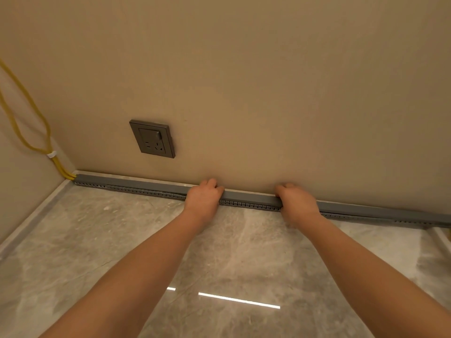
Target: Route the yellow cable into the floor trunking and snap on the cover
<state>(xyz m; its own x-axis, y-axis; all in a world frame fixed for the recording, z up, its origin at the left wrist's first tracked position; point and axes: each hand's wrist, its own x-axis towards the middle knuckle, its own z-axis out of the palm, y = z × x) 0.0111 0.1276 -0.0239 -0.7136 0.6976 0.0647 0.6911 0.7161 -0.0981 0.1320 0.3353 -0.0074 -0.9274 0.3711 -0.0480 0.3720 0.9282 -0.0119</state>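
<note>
Room: beige wall (244,81) meeting a glossy grey marble-look floor (97,252), with a pale strip along the base of the wall.
Trunking: grey floor trunking (136,189) runs along the foot of the wall from the left corner to the right edge; its slotted side faces the floor.
Cover: grey cover (251,197) lies on top of the trunking along its length.
Left hand: left hand (203,198) curled over the cover, fingers hooked over the wall side, pressing on it.
Right hand: right hand (299,202) clamped likewise on the cover, well apart from the left.
Yellow cable: yellow cable (31,118) loops down the left corner, bound by a white tie (51,154), and enters the trunking's left end.
Socket: grey wall socket (152,139) above the trunking.
</note>
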